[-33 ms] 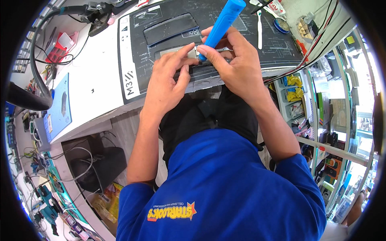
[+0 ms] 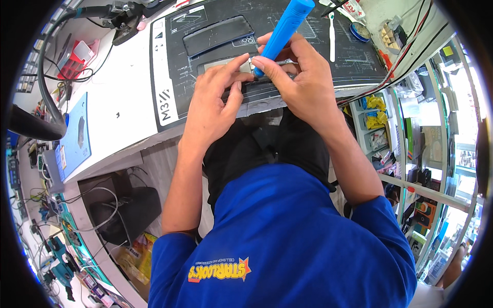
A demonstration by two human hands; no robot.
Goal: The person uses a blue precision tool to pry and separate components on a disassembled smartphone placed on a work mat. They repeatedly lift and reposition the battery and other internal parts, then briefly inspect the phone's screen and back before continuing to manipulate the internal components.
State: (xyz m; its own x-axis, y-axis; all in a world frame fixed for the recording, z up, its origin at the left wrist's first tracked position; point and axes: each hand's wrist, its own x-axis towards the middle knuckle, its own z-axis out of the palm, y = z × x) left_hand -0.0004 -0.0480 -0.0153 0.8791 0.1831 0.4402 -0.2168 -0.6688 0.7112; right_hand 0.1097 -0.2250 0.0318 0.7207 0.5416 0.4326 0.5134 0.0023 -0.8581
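A thick blue tool with a tapered lower end slants down toward an opened phone at the near edge of a black work mat. My right hand is closed round the tool's lower part, with thumb and index finger pinching it. My left hand has its fingers spread, the fingertips resting on the phone close to the tool's tip. Both hands cover much of the phone, and the exact contact at the tip is hidden. Just beyond lies a dark phone back cover with camera holes.
The black mat covers part of a white bench. A white toothbrush and a small round tin sit at the right. Leftward are a blue pad, a red tray and a curved black arm. Shelves stand at the right.
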